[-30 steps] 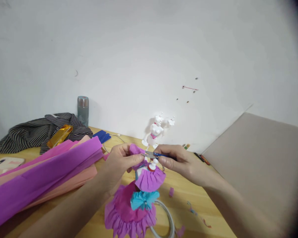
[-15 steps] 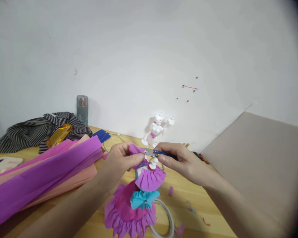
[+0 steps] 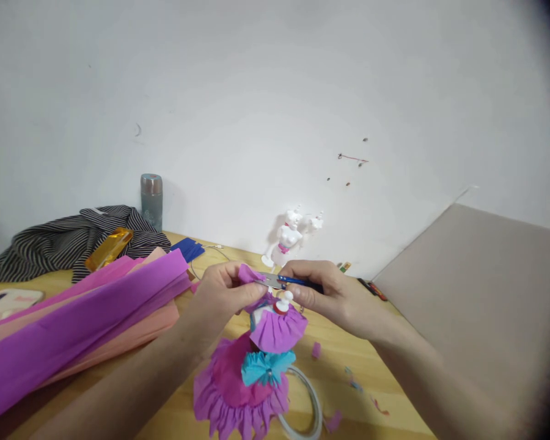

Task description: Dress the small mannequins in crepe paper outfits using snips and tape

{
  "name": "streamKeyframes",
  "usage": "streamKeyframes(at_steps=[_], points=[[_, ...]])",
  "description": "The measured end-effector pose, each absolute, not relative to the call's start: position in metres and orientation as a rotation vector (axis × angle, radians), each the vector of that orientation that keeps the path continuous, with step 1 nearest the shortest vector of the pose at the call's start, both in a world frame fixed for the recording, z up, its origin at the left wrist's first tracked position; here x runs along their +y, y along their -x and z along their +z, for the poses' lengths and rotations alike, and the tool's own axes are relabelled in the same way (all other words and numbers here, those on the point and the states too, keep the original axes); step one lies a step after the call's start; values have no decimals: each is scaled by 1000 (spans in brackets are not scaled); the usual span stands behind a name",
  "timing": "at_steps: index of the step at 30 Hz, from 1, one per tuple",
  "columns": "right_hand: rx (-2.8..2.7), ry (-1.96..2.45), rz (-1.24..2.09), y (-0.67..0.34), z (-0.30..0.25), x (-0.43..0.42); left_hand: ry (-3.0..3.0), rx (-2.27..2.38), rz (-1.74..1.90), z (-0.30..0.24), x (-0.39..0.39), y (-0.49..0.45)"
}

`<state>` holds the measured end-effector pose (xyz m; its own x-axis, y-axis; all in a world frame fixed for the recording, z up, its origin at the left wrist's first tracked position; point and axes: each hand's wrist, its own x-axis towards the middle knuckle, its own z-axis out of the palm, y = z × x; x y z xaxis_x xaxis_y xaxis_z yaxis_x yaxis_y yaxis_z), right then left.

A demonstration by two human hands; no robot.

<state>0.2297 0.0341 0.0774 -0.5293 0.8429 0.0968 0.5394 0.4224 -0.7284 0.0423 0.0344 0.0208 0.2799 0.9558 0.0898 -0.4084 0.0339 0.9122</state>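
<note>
My left hand pinches a small piece of purple crepe paper between thumb and fingers. Closed round blue-handled scissors, my right hand holds their blades against the right edge of that paper. Just below both hands stands a small white dress form in a paper dress, with a purple ruffled collar, a pink skirt and a purple ruffled hem. A turquoise paper bow sits at its waist. Part of the form's left side is hidden behind my left hand.
Rolls of purple, pink and peach crepe paper lie at left, near a phone, striped cloth and a flask. White dress forms stand by the wall. A tape roll and paper scraps lie in front.
The scissors have shifted slightly left, and their blades look closer together on the purple paper. My left hand stays nearly still. The camera view has tilted slightly.
</note>
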Motion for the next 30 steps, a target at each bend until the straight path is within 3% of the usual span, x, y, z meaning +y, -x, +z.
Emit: streamKeyframes(at_steps=[30], points=[[-2136, 1124, 1048, -223, 75, 31, -1000, 630, 1172, 22, 31, -43]])
